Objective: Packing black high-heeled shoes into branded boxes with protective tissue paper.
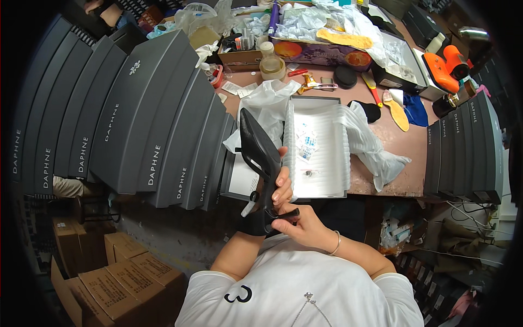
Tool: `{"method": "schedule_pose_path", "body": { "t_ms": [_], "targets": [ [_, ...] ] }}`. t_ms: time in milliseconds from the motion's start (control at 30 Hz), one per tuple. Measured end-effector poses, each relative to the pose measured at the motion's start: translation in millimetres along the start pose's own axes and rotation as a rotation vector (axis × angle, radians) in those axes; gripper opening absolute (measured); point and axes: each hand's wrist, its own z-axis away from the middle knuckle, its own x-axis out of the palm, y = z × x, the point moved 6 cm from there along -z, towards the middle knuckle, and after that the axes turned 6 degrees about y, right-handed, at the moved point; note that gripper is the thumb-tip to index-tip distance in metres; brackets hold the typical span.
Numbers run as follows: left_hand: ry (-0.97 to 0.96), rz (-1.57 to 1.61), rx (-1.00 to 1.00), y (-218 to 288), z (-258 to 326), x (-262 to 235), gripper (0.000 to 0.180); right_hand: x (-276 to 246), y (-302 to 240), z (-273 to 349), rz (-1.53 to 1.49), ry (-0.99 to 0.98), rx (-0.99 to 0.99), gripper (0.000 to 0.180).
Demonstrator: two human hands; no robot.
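One blk shoe [256,143]: L hand [281,188] gripping side, R hand [306,224] pinching heel [293,213]. Prob mid-check step imo; next move needs both grips steady.

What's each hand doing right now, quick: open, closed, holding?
Left hand: closed, holding the black shoe.
Right hand: partly curled at the shoe's heel; whether it grips cannot be told.

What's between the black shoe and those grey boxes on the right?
In the head view: left hand's fingers on the shoe, the open white-lined box, crumpled white wrapping, then bare pink tabletop.
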Motion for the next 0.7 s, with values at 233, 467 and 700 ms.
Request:
{"method": "schedule_pose_path", "body": {
  "t_ms": [233,467,700],
  "targets": [
    [0.519,-0.691,-0.273,12,44,20,0.082,-20,4,0,-0.169,-0.096,0.071,0.023],
    [0.722,-1.09,-0.052,-9,43,47,0.048,-40,27,-6,-0.254,-0.155,0.25,0.027],
    [0.664,-1.09,0.007,-9,29,49,0.065,-58,8,-8,-0.248,-0.167,0.059,0.018]
  ]
}}
